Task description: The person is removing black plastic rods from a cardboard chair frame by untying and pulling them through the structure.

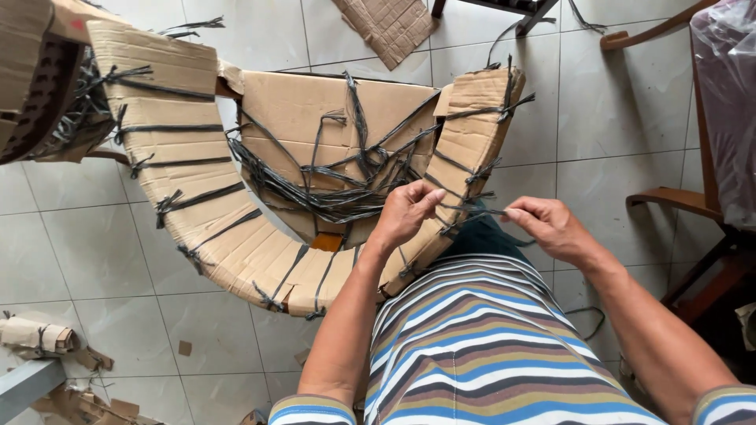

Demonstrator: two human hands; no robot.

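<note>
- White tile floor (622, 102) w/ grey grout lies under everything; seen from above.
- Left hand (405, 212): grip pressed together, thumb & fingertips pinching a thin dark strap (472, 211) right at the cardboard rim.
- Right hand (551, 227): grip also closed, pinching the same strap's other end, just beside the rim; strap runs taut btwn both hands.
- Strap sits at the right limb of a curved cardboard-wrapped piece (236, 244), U-shaped, bound at intervals w/ more dark straps knotted on the outer face.
- Inside the U: flat cardboard panel (291, 110) crossed by a tangle of loose dark straps (346, 189).
- Person's striped shirt (472, 346) (blue, brown, white bands) fills lower middle; the U rests against the lap.
- Far left top: another wrapped piece w/ dark woven part (35, 94), partly out of view.
- Top centre: cardboard scrap (390, 27) on floor.
- Right: wooden chair arm (669, 201) & clear plastic-covered bundle (724, 102).
- Bottom left: small cardboard rolls & scraps (39, 337) on floor.
</note>
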